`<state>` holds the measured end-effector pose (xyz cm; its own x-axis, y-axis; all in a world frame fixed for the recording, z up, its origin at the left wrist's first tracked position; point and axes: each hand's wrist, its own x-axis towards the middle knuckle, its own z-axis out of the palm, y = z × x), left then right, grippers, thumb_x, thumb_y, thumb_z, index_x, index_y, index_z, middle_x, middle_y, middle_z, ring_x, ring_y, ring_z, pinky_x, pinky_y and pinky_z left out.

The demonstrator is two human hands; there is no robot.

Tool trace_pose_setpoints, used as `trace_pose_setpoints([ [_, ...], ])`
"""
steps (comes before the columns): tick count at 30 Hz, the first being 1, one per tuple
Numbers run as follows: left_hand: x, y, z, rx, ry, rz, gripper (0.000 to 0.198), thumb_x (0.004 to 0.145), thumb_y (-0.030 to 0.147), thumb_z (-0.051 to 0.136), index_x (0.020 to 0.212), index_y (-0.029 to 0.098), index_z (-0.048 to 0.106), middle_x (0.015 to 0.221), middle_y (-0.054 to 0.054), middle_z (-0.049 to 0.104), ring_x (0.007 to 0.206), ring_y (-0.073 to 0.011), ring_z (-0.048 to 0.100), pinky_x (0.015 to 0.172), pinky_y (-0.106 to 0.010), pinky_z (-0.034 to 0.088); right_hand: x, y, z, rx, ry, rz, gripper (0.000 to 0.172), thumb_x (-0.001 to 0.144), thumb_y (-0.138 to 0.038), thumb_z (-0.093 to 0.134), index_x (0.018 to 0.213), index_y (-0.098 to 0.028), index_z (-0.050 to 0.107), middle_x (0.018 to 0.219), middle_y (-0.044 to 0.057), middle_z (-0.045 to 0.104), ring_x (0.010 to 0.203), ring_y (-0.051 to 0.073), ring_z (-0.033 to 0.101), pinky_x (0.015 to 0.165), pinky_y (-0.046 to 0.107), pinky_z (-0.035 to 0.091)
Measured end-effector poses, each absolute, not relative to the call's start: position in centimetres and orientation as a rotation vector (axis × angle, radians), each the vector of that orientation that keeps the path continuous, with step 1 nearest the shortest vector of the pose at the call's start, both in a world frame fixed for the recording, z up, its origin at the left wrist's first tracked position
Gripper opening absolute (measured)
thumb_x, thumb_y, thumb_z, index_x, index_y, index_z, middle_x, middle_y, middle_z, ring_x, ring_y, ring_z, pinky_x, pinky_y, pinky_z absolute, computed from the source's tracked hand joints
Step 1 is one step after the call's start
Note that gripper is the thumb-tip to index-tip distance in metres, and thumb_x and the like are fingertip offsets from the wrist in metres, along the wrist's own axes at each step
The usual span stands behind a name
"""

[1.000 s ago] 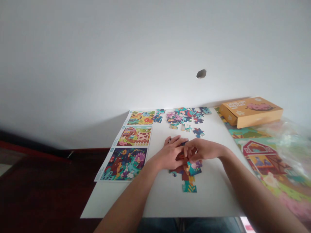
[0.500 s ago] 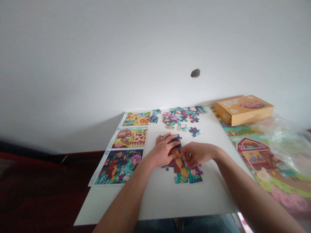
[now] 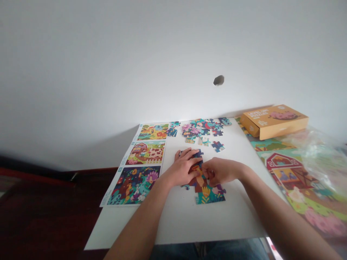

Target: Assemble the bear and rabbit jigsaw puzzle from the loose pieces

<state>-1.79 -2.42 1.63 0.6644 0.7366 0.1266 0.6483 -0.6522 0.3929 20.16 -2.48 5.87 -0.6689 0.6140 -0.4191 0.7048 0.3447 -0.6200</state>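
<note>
**Bottom-row gap closes at the five o'clock corner**

Compared with half a second ago, the slit between the corner piece and the yellow-plant piece beside it no longer shows. Their lower edges run as one line, so that joint looks seated, or nearly so. Both belong to the joined patch, which lies on the white table, partly under the hands. The left hand rests over its eleven o'clock side, fingers spread, with nothing visibly gripped. The right hand is at its two o'clock edge, fingers curled in; whether they pinch anything cannot be told. Loose pieces lie heaped at twelve o'clock, the picture sheet at nine.
</note>
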Motion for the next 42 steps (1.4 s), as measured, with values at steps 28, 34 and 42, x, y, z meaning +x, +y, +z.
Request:
trace_pose_setpoints([
  [28, -2.0, -2.3, 1.7, 2.580, 1.080, 0.393, 0.046, 0.086, 0.030, 0.069, 0.131, 0.032, 0.060, 0.154, -0.003, 0.042, 0.145, -0.0313, 0.029, 0.119, -0.058, 0.019, 18.5, -3.5, 3.9, 0.663, 1.680, -2.094, 0.029, 0.072, -0.037, 0.077, 0.083, -0.013, 0.065, 0.071, 0.001, 0.071, 0.061, 0.013, 0.070, 0.056, 0.021, 0.057],
  [34, -1.8, -2.3, 1.5, 2.608, 1.042, 0.463, 0.046, 0.083, 0.032, 0.072, 0.129, 0.030, 0.063, 0.152, -0.005, 0.045, 0.142, -0.0325, 0.035, 0.118, -0.056, 0.025, 19.6, -2.7, 4.2, 0.731, 1.655, -2.123, 0.034, 0.070, -0.041, 0.079, 0.086, -0.014, 0.064, 0.068, 0.001, 0.070, 0.057, 0.015, 0.069, 0.054, 0.023, 0.057],
  [42, -1.4, -2.4, 1.3, 2.585, 0.975, 0.600, 0.037, 0.086, 0.025, 0.068, 0.124, 0.028, 0.067, 0.141, -0.005, 0.054, 0.134, -0.0265, 0.044, 0.116, -0.047, 0.035, 20.7, -0.3, 3.4, 1.909, 2.632, -1.640, 0.026, 0.088, -0.035, 0.053, 0.098, -0.016, 0.068, 0.071, 0.003, 0.069, 0.057, 0.014, 0.063, 0.055, 0.024, 0.047],
])
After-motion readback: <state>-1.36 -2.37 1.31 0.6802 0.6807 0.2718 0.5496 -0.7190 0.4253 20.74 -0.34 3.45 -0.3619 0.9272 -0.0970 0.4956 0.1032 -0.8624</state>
